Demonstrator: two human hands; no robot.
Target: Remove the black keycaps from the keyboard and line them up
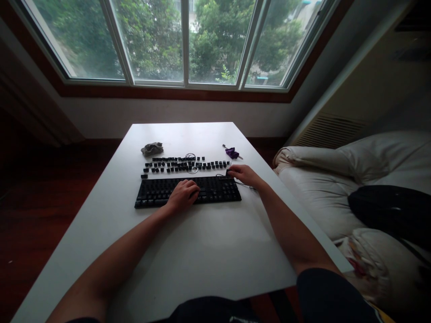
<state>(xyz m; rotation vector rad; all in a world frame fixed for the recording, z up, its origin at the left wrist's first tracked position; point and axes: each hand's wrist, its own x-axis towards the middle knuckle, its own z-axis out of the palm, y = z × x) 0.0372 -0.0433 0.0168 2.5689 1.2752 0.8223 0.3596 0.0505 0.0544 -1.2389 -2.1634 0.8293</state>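
Observation:
A black computer keyboard (158, 192) lies on the white table, with its long side across my view. My left hand (184, 194) rests over the middle of it, fingers slightly bent and lying on the keys, with nothing seen in its grasp. Past the keyboard's far right corner, my right hand (240, 172) pinches a small black keycap (228, 172) between thumb and fingers. Beyond the keyboard, several loose black keycaps (215, 166) are laid out in uneven rows. Thin wire loops (193, 170) lie among them, and a cable runs beneath my right wrist.
A crumpled grey cloth (152, 149) sits at the table's far left. Near the far right lies a purple cloth-like bundle (232, 153) with a thin stick-like tool. The white table (208, 246) reaches toward me. To the right stands a pale sofa (310, 193) bearing a dark bag (390, 211).

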